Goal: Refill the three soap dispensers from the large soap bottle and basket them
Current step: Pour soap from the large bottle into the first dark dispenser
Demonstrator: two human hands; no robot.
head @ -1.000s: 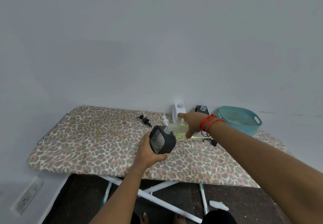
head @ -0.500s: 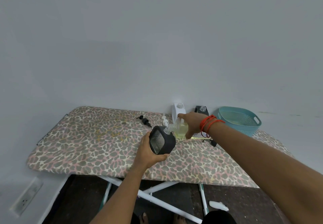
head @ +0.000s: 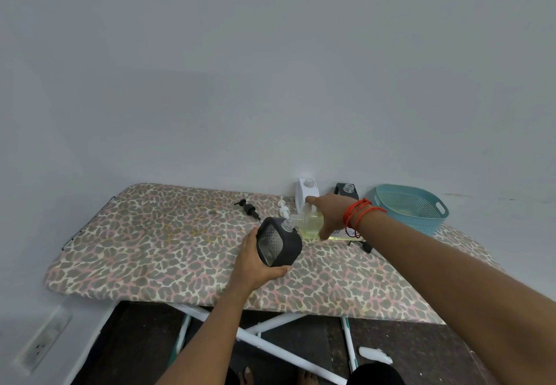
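My left hand (head: 254,266) grips a black dispenser (head: 279,241) with a clear ribbed window, tilted over the leopard-print board (head: 156,240). My right hand (head: 329,213) holds the large clear soap bottle (head: 310,222) of yellowish liquid tipped sideways, its neck at the dispenser's open mouth. A white dispenser (head: 305,192) and a second black dispenser (head: 347,190), both without pumps, stand at the back by the wall. The teal basket (head: 412,208) sits at the far right.
A black pump (head: 248,208) and a white pump (head: 284,208) lie on the board behind the held dispenser. Another black pump (head: 362,244) lies under my right wrist. A wall socket (head: 42,344) is low on the left; board legs and a dark floor show below.
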